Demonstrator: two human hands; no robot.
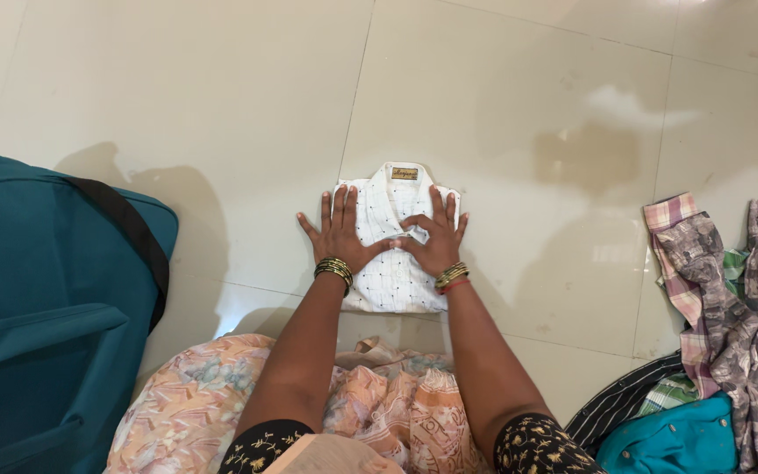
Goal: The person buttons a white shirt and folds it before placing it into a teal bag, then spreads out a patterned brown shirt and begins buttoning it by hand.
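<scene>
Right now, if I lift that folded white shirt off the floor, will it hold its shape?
Probably not: the folded white shirt is soft cloth, flat only under the left hand and right hand, so it would likely sag and unfold. It looks light. On the glossy tiled floor it should slide easily.

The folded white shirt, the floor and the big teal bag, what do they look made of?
Folded white shirt: thin woven cloth, probably cotton, matte, small dark dots. Floor: glossy ceramic or stone tile, with reflections and grout lines. Teal bag: synthetic fabric, likely nylon or polyester, with stitched seams.
</scene>
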